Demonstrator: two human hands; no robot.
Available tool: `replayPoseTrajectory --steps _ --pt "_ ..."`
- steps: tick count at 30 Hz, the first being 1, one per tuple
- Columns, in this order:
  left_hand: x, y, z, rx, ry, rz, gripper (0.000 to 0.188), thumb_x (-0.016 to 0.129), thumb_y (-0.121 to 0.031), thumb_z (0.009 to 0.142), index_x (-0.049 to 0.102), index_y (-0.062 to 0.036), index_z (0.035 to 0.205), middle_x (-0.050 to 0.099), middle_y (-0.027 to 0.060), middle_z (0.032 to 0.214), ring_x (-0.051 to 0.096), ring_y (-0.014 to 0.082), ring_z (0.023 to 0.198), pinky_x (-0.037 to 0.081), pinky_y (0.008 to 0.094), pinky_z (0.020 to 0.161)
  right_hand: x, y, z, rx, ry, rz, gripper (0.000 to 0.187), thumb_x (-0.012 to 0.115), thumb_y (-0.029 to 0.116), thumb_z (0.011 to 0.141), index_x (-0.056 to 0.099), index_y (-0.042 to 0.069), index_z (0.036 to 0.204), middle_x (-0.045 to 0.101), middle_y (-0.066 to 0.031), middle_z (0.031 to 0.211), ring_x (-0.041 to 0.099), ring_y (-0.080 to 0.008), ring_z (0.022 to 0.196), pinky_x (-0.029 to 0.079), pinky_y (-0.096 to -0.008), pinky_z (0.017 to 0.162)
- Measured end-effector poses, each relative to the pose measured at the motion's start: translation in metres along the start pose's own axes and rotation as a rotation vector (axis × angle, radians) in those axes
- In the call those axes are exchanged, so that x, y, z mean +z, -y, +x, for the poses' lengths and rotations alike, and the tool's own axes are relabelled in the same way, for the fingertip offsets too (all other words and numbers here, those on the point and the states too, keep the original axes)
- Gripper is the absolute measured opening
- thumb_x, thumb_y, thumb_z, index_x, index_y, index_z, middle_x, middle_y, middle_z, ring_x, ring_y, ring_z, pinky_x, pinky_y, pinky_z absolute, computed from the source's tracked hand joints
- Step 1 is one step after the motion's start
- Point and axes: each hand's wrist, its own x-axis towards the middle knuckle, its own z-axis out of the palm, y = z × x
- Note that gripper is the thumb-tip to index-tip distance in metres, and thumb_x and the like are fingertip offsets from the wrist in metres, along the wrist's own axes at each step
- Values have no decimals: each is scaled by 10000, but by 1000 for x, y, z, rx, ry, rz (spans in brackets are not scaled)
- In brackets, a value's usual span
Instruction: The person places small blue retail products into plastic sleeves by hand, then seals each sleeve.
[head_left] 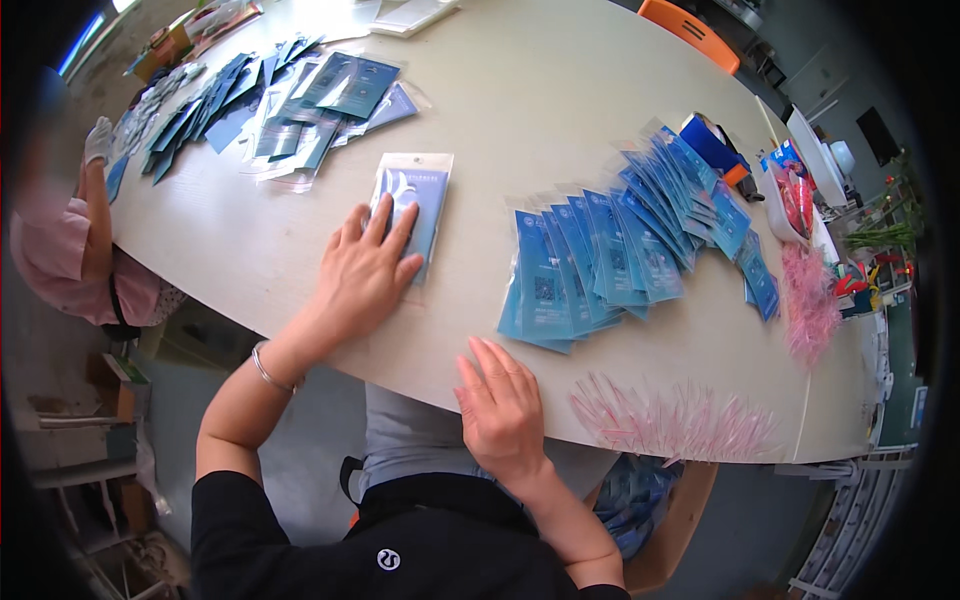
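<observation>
My left hand (pixel 365 268) lies with its fingers spread over the lower part of a clear plastic sachet with a blue card (pixel 428 195) in it. The sachet is flat on the table, its clear top end pointing away from me. Nothing is gripped by that hand. At the table's near edge, my right hand (pixel 503 410) rests with its fingers stretched out and nothing in them. Beyond it, to the right, a fanned row of blue card packets (pixel 545 285) overlaps on the table.
A heap of packets (pixel 350 85) lies at the far left, near a person's gloved hand (pixel 99 140). Thin pink-and-clear strips (pixel 670 418) spread along the near right edge, and a pink tangle (pixel 808 300) lies beyond. A blue tape dispenser (pixel 712 145) stands behind the fanned packets.
</observation>
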Motion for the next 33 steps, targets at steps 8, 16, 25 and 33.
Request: replayPoseTrajectory --steps 8,16,25,33 --pt "-46 -43 -39 326 89 -113 585 652 -356 901 520 -100 1411 502 161 1374 446 343 1305 385 444 1047 -19 5 -3 -24 290 -122 529 684 277 876 580 32 1332 496 -108 1469 414 -270 1390 315 -474 1125" --pt "-25 -43 -36 477 217 -167 589 583 -404 953 425 -260 1502 326 114 1592 245 378 1482 200 532 1192 -40 -15 -13 179 -54 210 210 752 -7 740 704 28 941 625 -88 1018 616 -277 866 496 -389 716" --pt "-26 -47 -33 437 210 -192 616 631 -321 895 459 -250 1481 332 112 1590 247 365 1485 176 522 1205 -33 -25 12 113 91 27 100 707 83 803 617 48 828 529 -103 863 534 -280 882 440 -408 779" --pt "-25 -54 -34 416 190 -185 634 614 -212 829 504 -156 1451 347 159 1576 235 386 1486 142 501 1219 -76 2 -36 81 277 442 146 664 145 876 553 55 845 499 -89 897 490 -276 921 417 -375 857"
